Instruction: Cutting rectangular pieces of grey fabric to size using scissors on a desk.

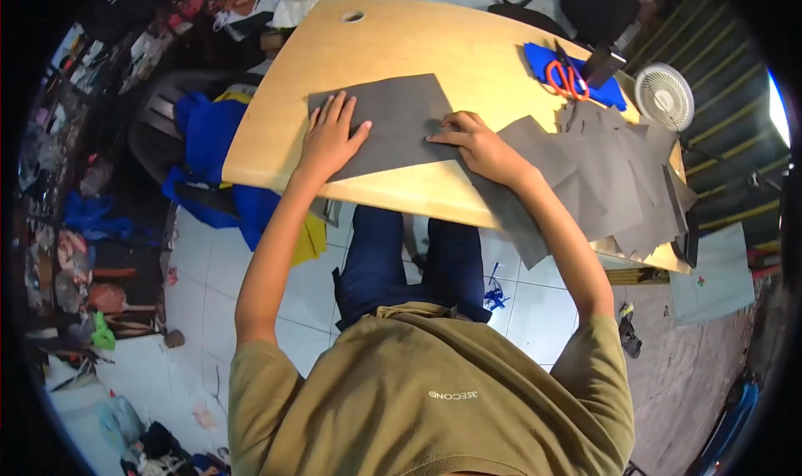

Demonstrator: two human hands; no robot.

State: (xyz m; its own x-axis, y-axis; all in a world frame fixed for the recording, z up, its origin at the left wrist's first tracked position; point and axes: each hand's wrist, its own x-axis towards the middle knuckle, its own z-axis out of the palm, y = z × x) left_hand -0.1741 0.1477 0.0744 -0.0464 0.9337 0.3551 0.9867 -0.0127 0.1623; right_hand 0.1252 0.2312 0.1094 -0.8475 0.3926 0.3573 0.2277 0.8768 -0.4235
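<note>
A dark grey rectangular sheet (pixel 388 125), apparently cloth, lies flat on the light wooden table (pixel 309 50). My left hand (pixel 332 137) rests open on its left part, fingers spread and pressing down. Over the sheet's right edge is my right hand (pixel 476 144), its thumb and a finger apart and touching the surface; the other fingers look bent. Another grey piece (pixel 510 213) passes beneath my right wrist and hangs over the table's near edge. To the right lies a loose pile of similar grey pieces (pixel 610 175), partly hidden by my right forearm.
Red-handled scissors (pixel 568 79) lie on folded blue cloth (pixel 614 93) at the table's far right, near a small white fan (pixel 664 96). Left of the table, a dark chair (pixel 154 129) holds blue cloth (pixel 209 133). Blue scraps (pixel 496 294) lie on the tiled floor.
</note>
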